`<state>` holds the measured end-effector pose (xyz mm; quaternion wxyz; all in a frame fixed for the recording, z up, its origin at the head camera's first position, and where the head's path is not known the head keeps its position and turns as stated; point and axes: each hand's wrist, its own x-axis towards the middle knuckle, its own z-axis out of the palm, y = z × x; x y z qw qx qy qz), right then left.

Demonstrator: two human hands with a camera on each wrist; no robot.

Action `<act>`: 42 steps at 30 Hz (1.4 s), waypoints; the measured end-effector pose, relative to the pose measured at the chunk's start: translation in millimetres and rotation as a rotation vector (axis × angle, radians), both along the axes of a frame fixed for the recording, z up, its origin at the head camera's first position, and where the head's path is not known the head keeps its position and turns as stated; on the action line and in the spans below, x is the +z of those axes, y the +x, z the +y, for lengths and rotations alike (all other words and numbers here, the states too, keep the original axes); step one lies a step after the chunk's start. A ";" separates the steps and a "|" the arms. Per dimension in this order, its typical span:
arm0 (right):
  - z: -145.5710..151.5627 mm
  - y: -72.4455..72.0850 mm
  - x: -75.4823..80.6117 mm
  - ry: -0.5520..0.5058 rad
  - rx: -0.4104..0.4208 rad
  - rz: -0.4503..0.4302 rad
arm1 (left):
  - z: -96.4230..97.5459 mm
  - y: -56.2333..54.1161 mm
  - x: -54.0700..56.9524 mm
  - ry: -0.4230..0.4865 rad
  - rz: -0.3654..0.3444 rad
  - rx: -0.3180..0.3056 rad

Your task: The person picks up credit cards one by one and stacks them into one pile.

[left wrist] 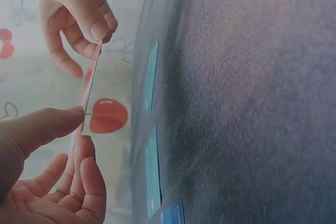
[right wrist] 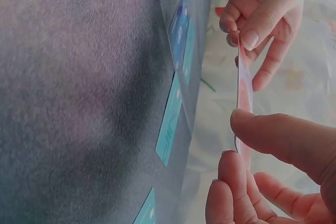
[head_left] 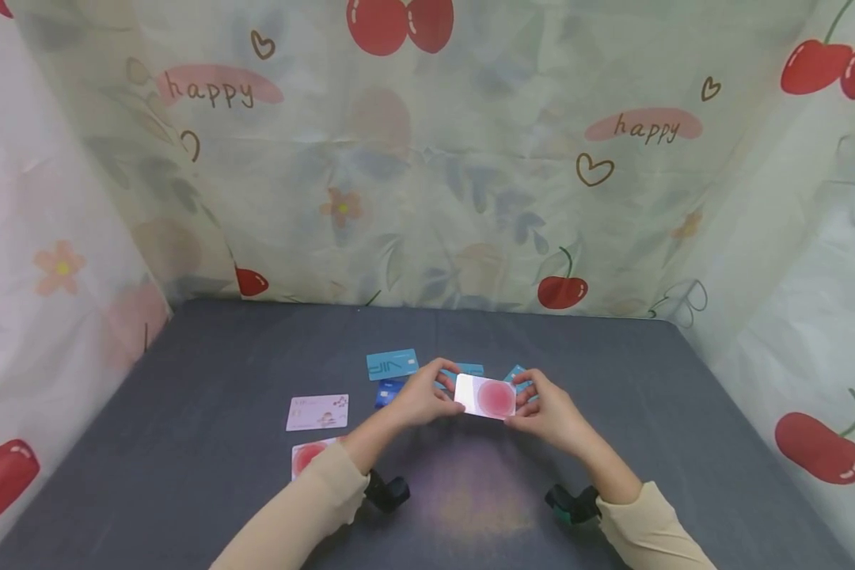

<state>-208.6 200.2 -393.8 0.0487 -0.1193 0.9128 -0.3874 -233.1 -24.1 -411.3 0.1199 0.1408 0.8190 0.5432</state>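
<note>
A white card with a pink circle (head_left: 495,399) is held up over the dark table between both hands. My left hand (head_left: 425,396) pinches its left end between thumb and fingers. At the opposite end, my right hand (head_left: 552,410) pinches it the same way. Both wrist views show the card (right wrist: 243,93) nearly edge-on, raised off the cloth. Behind the hands lie teal cards, one marked VIP (head_left: 392,364), another teal card (head_left: 473,369) partly hidden by the left hand, and a third (head_left: 514,373) by the right. A blue card (head_left: 388,393) sits beside the left hand.
On the left of the dark tabletop (head_left: 207,443) lies a pale pink VIP card (head_left: 317,412). Nearer, a card with a red circle (head_left: 308,454) is partly covered by the left sleeve. Curtains printed with cherries (head_left: 470,198) enclose the back and sides.
</note>
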 end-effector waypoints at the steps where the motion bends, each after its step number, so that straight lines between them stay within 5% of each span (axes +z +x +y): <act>1: -1.0 0.1 0.0 -0.001 0.004 0.003 | -1.4 0.7 0.5 0.003 0.004 -0.002; 19: -16.2 0.2 0.3 -0.106 0.101 0.012 | -27.8 12.9 8.4 0.043 0.080 -0.032; 27: -25.5 3.0 0.1 -0.097 0.094 0.009 | -35.7 19.4 9.9 0.018 0.086 0.007; 42: -38.6 5.7 -3.5 -0.087 0.121 -0.014 | -51.6 30.2 3.1 0.009 0.124 0.000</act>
